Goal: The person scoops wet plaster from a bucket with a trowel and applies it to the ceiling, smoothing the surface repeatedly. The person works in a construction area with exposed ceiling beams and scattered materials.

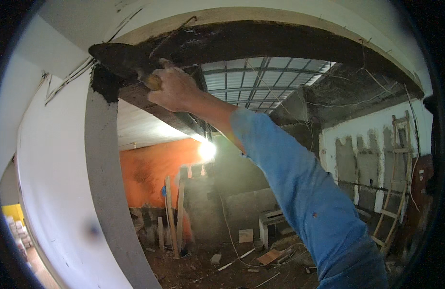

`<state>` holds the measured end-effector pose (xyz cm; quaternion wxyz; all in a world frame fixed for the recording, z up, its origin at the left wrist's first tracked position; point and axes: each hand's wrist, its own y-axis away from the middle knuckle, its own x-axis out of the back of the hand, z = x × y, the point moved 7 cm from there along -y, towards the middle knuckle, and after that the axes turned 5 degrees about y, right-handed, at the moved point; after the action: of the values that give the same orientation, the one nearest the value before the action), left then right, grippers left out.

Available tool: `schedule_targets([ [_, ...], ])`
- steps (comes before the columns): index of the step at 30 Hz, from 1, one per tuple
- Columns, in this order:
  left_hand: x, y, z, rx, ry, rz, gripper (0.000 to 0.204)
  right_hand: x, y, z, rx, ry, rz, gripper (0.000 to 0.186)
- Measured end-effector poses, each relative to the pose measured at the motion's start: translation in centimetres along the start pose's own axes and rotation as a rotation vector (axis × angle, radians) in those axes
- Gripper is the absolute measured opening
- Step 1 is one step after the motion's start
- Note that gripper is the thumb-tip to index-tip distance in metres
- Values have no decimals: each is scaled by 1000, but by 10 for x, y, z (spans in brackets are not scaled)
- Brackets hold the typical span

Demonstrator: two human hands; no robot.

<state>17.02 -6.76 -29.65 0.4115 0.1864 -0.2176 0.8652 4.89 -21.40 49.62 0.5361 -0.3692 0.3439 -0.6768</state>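
My right hand (172, 89), at the end of a raised arm in a blue sleeve (299, 183), is closed around the yellowish handle of a trowel (114, 57). The trowel's dark, pointed blade lies up against the left end of a dark, wet-looking beam (261, 41), where it meets a grey pillar edge (103, 130). Whether the blade touches the surface all along cannot be made out. A dark patch of mortar (104, 84) covers the pillar's top just below the blade. A bent wire (172, 36) sticks out near my hand. My left hand is out of view.
Loose cables (70, 77) hang beside the pillar. Through the opening, a bright lamp (206, 150) shines by an orange wall (145, 168). A wooden ladder (395, 178) leans at the right. Upright planks (172, 216) stand behind, and rubble and boards (270, 256) lie on the floor.
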Motion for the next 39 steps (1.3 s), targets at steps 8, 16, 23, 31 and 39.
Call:
schedule_targets([
  [8, 17, 18, 41, -30, 50, -29, 32, 13, 23, 15, -71, -228, -6, 28],
  [16, 7, 29, 46, 156, 274, -166, 15, 83, 90, 64, -134, -92, 280, 31],
  [23, 8, 16, 18, -53, 105, -114, 5, 81, 127, 65, -113, 59, 336, 29],
  [31, 41, 32, 27, -44, 163, -70, 11, 0, 471, -27, -912, -525, -240, 21],
  [39, 73, 27, 47, 141, 433, 35, 29, -8, 683, -100, -1150, -791, -1261, 24],
])
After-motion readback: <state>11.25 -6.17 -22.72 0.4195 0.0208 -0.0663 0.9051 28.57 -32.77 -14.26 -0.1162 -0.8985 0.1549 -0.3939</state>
